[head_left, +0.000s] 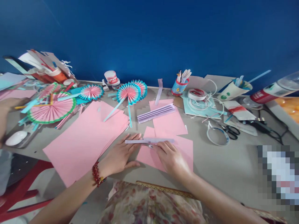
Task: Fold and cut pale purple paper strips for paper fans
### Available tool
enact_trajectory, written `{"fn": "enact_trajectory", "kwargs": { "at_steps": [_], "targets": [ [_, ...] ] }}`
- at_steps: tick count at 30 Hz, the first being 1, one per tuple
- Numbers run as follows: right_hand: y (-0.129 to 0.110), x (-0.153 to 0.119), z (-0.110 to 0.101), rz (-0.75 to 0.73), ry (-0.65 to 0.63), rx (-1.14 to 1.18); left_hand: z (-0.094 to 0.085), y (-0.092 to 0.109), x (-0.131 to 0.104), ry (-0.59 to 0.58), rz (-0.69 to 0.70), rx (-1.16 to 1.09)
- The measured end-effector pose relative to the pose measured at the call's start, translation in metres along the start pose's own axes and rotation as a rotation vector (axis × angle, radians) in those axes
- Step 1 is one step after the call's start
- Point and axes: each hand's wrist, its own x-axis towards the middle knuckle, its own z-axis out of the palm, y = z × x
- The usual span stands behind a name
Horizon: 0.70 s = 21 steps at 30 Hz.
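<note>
Left hand (121,154) lay palm down on the grey table top (224,161), wrist with a dark red bead bracelet (96,174), fingers together and stretched toward the right, tips pressed on the left end of a narrow folded strip of pale lilac paper (149,141). Right hand (170,156) reached in from lower right, knuckles up, fingers curled together and pressing the strip's middle; whether the thumb pinched it from below could not be told.

The strip lay flat, long axis left to right, straight-edged, resting on the upper edge of a pink paper sheet (184,147) directly before the person. A pleated lilac paper bundle (156,113) sat beyond it, apart. A stack of larger pink sheets (86,140) lay left of the hands. Black-handled scissors (230,131) lay well right.
</note>
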Motion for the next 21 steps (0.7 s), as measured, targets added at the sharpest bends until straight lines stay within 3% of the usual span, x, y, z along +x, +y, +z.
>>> {"fn": "enact_trajectory", "kwargs": {
  "at_steps": [7, 21],
  "targets": [
    [-0.005, 0.004, 0.002, 0.014, -0.005, 0.021, -0.002, 0.001, 0.001, -0.034, -0.008, 0.01],
    [-0.004, 0.01, -0.003, 0.008, -0.008, -0.031, 0.005, -0.005, -0.011, 0.008, -0.03, 0.028]
  ]
}}
